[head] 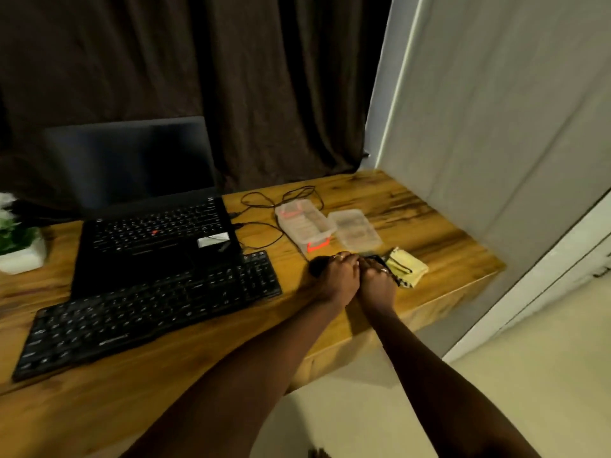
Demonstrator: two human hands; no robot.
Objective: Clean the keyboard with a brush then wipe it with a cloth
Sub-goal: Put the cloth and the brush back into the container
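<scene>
Keyboard vs hands: the keyboard (148, 309) lies on the desk (429, 226), left of both hands. Its right end is near the left hand (340, 277) but apart from it, and no finger touches the keys.
Cloth vs hands: the cloth (408, 264) lies just beyond and to the right of the right hand (378, 282), close to its fingers. I cannot tell whether they touch.
Hands: they are side by side and pressed together, knuckles up, fingers curled down toward the desk. A ring shows on each. Blur hides what, if anything, either one grips.
Black thing: a thin black thing (375, 258) shows just past the right hand's fingers, reaching onto the cloth's near edge. It is too blurred to name.
Dark blob: a rounded dark blob (317, 266) sits against the left hand's outer side. It is also unclear.
Keyboard looks: black, flat and full-width, with pale key legends. It lies at a slant, its left end nearer the camera.
Cloth looks: pale yellow, folded small and slightly rumpled, with black marks along one edge.
Laptop: the open black laptop (158, 233) has a dark screen and stands just behind the keyboard.
Box: a clear box (305, 223) with orange clips stands beyond the hands, its lid (355, 231) beside it on the right.
Cable: a black cable (283, 233) loops between laptop and box.
Plant: the plant (16, 233) sits in a white pot at the far left.
</scene>
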